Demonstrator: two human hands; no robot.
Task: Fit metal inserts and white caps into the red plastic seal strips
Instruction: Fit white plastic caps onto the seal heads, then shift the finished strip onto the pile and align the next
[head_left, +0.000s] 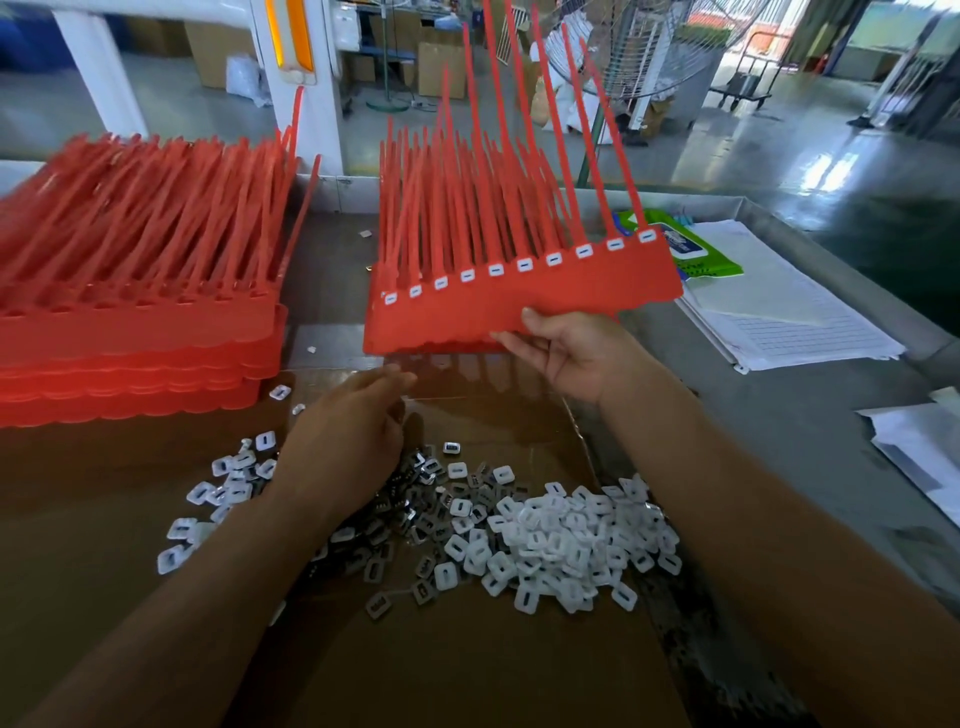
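Observation:
My right hand (569, 353) grips the lower edge of a red seal strip panel (519, 306), held tilted above the table. A row of several white caps (496, 269) sits fitted along that panel, with long red tails rising behind. My left hand (345, 436) hovers over the loose parts with its fingers loosely curled; whether it holds anything is hidden. White caps (566, 540) lie heaped on the brown cardboard (467, 665). Grey metal inserts (415, 514) are mixed in beside them. A stack of red seal strip panels (135, 332) lies at the left.
Lined paper sheets (779, 312) and a green packet (691, 254) lie at the right on the metal table (810, 426). More white paper (930, 447) sits at the far right edge. A white post (306, 78) and a factory floor lie beyond.

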